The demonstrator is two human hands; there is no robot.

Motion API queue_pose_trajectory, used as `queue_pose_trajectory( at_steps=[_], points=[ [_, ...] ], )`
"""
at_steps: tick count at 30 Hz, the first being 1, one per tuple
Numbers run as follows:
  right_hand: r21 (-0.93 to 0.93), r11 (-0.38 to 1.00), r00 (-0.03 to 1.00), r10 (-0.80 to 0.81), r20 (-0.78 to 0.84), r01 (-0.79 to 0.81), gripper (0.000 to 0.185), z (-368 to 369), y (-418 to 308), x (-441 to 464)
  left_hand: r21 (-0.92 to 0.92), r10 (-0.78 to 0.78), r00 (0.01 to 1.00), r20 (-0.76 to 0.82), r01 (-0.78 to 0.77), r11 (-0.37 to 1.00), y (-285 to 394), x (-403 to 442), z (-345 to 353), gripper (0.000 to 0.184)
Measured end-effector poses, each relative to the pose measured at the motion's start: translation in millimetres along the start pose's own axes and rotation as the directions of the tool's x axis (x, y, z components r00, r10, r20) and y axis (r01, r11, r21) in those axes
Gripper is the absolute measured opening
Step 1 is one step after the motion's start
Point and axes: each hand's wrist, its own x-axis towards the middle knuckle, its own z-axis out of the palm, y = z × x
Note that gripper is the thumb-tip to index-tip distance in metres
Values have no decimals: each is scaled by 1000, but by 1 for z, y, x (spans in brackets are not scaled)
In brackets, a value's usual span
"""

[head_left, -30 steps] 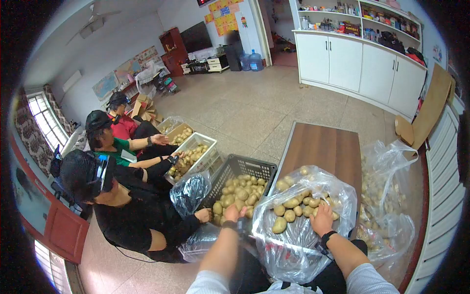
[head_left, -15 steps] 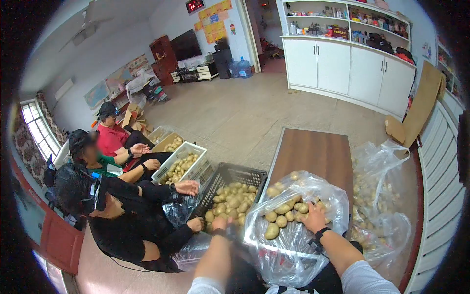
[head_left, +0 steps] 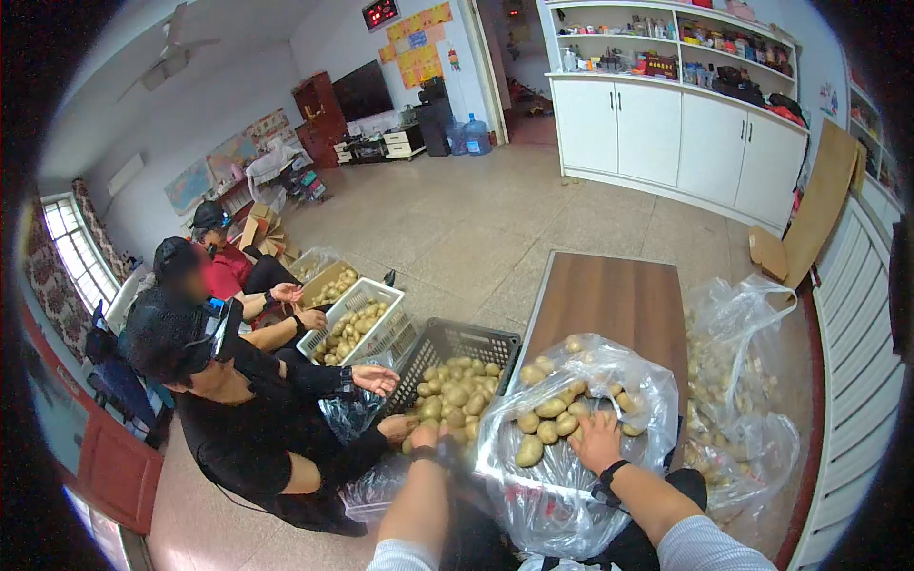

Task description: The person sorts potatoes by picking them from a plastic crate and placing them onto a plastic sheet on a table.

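Observation:
My left hand (head_left: 430,441) reaches into the near end of the black plastic crate (head_left: 505,335), by the potatoes (head_left: 457,392) heaped there. Its fingers are smeared and partly hidden. My right hand (head_left: 599,445) lies over potatoes (head_left: 550,407) in the clear plastic bag (head_left: 657,381), fingers apart and touching them; I cannot make out a potato held in its grip. The bag lies open across the near end of a brown wooden table (head_left: 609,300). Close to my left hand, a co-worker's hand (head_left: 395,428) is at the same crate's edge.
On the left sit several co-workers in a row, the nearest in black (head_left: 248,428). A white crate (head_left: 386,309) of potatoes stands beyond the black one. Filled clear bags (head_left: 738,381) rest on the floor at right, beside a white radiator (head_left: 857,381).
My right hand has shifted slightly left and toward me over the potatoes. My left hand stays by the crate. The nearest co-worker's head and hands have moved rightward.

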Motion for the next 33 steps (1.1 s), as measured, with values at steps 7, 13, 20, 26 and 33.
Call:
queue_pose_trajectory(
  at_steps=[7,13,20,26,33],
  points=[
    [1,999,997,-35,-64,35,58,11,3,-12,-41,81,984,-156,-88,995,-46,29,67,40],
    [-44,996,995,-74,-62,72,59,14,6,-18,-543,-15,998,-60,-20,839,-14,20,28,31],
    [-16,988,988,-156,-11,156,59,16,-2,-19,-522,708,701,-88,-637,567,-29,66,18,24],
    [-42,994,994,-104,-17,103,56,14,4,-26,140,251,965,-76,-239,961,38,5,14,36],
    [-37,989,986,-147,-78,144,51,19,2,-27,-986,25,989,149,150,-66,53,26,78,16]
  ],
)
